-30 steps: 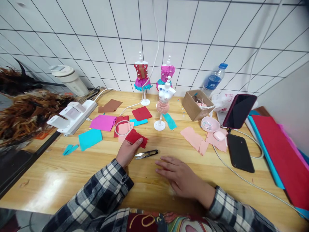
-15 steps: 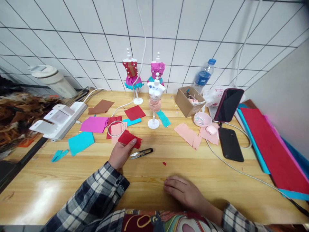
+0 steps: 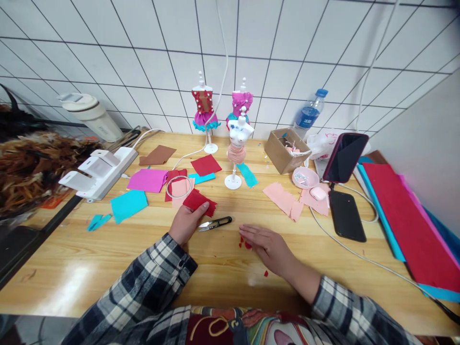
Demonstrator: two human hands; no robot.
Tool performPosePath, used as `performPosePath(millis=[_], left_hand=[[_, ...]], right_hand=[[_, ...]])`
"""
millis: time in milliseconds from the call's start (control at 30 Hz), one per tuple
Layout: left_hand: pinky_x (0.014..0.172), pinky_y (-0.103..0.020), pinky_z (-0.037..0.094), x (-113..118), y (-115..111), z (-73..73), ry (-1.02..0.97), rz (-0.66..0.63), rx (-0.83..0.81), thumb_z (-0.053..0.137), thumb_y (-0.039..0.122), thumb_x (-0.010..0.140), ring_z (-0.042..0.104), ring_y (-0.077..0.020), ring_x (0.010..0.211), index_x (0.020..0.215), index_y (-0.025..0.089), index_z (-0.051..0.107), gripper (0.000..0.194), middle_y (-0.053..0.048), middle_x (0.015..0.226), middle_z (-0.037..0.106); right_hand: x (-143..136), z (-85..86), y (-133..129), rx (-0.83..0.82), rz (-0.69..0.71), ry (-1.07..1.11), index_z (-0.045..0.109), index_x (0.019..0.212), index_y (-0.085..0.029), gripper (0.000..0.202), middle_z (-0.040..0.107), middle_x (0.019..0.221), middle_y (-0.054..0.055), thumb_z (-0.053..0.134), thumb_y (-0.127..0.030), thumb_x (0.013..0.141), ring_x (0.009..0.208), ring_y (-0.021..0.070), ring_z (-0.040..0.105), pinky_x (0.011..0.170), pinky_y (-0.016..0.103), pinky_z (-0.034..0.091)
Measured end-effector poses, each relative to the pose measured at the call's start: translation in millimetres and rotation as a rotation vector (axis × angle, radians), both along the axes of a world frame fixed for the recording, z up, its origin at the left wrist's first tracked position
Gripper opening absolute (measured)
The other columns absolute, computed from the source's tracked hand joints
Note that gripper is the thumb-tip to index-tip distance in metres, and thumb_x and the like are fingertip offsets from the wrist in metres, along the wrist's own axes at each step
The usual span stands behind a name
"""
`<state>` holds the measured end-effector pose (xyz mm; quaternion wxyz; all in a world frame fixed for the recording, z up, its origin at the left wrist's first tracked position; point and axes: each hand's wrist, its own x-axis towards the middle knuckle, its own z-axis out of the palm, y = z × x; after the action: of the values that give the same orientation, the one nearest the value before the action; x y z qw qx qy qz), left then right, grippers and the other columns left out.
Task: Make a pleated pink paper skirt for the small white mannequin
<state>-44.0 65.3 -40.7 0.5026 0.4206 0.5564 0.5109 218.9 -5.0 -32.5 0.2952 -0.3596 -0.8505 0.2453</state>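
Observation:
Pinched between thumb and fingers of my left hand (image 3: pixel 187 224) is a dark red cloth piece (image 3: pixel 197 201) with a jagged right edge. Black-handled thread snips (image 3: pixel 215 223) lie just right of that hand. My right hand (image 3: pixel 271 249) is flat and low over the wood, fingers stretched out, holding nothing. Small red scraps (image 3: pixel 247 245) lie under and beside its fingertips, and another scrap (image 3: pixel 266 273) is nearer me. Behind the snips stands a small white dress form (image 3: pixel 240 136) with pink cloth wrapped round its waist.
Two dressed forms (image 3: pixel 204 103) stand behind. Coloured cloth pieces (image 3: pixel 129 206) and a white power strip (image 3: pixel 104 175) are at left. At right are a cardboard box (image 3: pixel 285 155), pink dish (image 3: pixel 305 178), phones (image 3: pixel 348 215), a cable and stacked red sheets (image 3: pixel 409 220). A bottle (image 3: pixel 309 112) leans behind.
My right hand has moved forward, away from me, to the red scraps, and more scraps show around it. My left hand still holds the red cloth. The view has shifted slightly.

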Motion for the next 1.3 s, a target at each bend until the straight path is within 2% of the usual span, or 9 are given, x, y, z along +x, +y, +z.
performPosePath(millis=[167,367,533,767,933,1000,1100,1233,1300], left_hand=[[0.077,-0.033,0.055,-1,-2,-0.1,-0.047,-0.046,-0.011,0.081,0.048,0.069,0.069,-0.0209,0.08,0.084,0.013,0.072,0.039,-0.008,0.086,0.076],[0.078,-0.032,0.054,-3,-2,-3.2,-0.084,-0.049,-0.023,0.081,0.046,0.071,0.068,-0.0194,0.08,0.084,0.014,0.072,0.036,-0.008,0.086,0.076],[0.075,-0.033,0.054,-5,0,-4.8,-0.081,-0.024,-0.032,0.082,0.047,0.067,0.068,-0.0196,0.075,0.078,0.013,0.071,0.037,-0.006,0.077,0.074],[0.074,-0.032,0.054,-7,-1,-3.2,-0.041,-0.041,-0.049,0.081,0.051,0.067,0.068,-0.0209,0.077,0.078,0.013,0.071,0.041,-0.008,0.079,0.075],[0.073,-0.031,0.053,-6,-3,2.3,0.004,-0.062,-0.043,0.08,0.053,0.068,0.068,-0.0209,0.076,0.078,0.014,0.071,0.041,-0.008,0.079,0.076],[0.074,-0.031,0.053,-6,-3,3.7,0.015,-0.064,-0.035,0.079,0.054,0.068,0.069,-0.0209,0.076,0.077,0.014,0.072,0.042,-0.008,0.08,0.076],[0.073,-0.032,0.053,-6,-3,4.7,0.021,-0.061,-0.019,0.079,0.055,0.069,0.068,-0.0208,0.074,0.077,0.014,0.071,0.042,-0.008,0.078,0.076],[0.071,-0.031,0.053,-8,-2,3.3,0.044,-0.063,-0.03,0.077,0.057,0.07,0.068,-0.021,0.074,0.077,0.014,0.071,0.043,-0.008,0.079,0.076],[0.071,-0.031,0.053,-8,-2,2.4,0.06,-0.073,-0.051,0.076,0.058,0.071,0.068,-0.0213,0.075,0.078,0.015,0.07,0.044,-0.008,0.08,0.076]], right_hand=[[-4,-1.5,15,-0.036,0.01,-0.256,0.06,0.135,-0.013,0.041,0.057,0.143,0.014,0.046,-0.015,0.096,0.138,0.0284,0.047,0.113,0.054,0.042],[11,15.2,-13,-0.065,0.264,-0.396,0.053,0.142,-0.018,0.044,0.051,0.149,0.007,0.046,-0.026,0.1,0.144,0.0251,0.039,0.118,0.044,0.038],[43,16.6,-45,-0.051,0.361,-0.445,0.044,0.148,-0.017,0.047,0.052,0.149,0.006,0.043,-0.018,0.1,0.141,0.0188,0.043,0.116,0.035,0.041],[41,-3.2,-63,0.169,0.053,-0.218,0.065,0.114,-0.016,0.028,0.075,0.102,0.009,0.041,-0.021,0.103,0.095,0.018,0.068,0.083,0.029,0.059],[24,-0.2,-50,0.055,-0.139,-0.119,0.071,0.098,-0.021,0.031,0.076,0.091,0.006,0.04,-0.019,0.101,0.085,0.019,0.07,0.075,0.032,0.061],[27,14.7,-32,-0.073,-0.259,-0.025,0.073,0.087,-0.024,0.031,0.077,0.084,0.003,0.045,-0.018,0.098,0.077,0.0176,0.072,0.07,0.03,0.061],[43,58.4,12,-0.136,-0.468,0.137,0.076,0.081,-0.026,0.024,0.078,0.084,0.003,0.055,-0.028,0.092,0.075,0.0191,0.074,0.071,0.032,0.062],[71,125.7,90,0.049,-0.804,0.25,0.079,0.09,-0.025,0.018,0.079,0.088,0.004,0.065,-0.034,0.084,0.079,0.0218,0.074,0.071,0.034,0.059],[81,141.7,130,0.238,-0.975,0.265,0.078,0.096,-0.022,0.021,0.079,0.093,0.005,0.063,-0.032,0.085,0.08,0.0217,0.072,0.072,0.033,0.057]])
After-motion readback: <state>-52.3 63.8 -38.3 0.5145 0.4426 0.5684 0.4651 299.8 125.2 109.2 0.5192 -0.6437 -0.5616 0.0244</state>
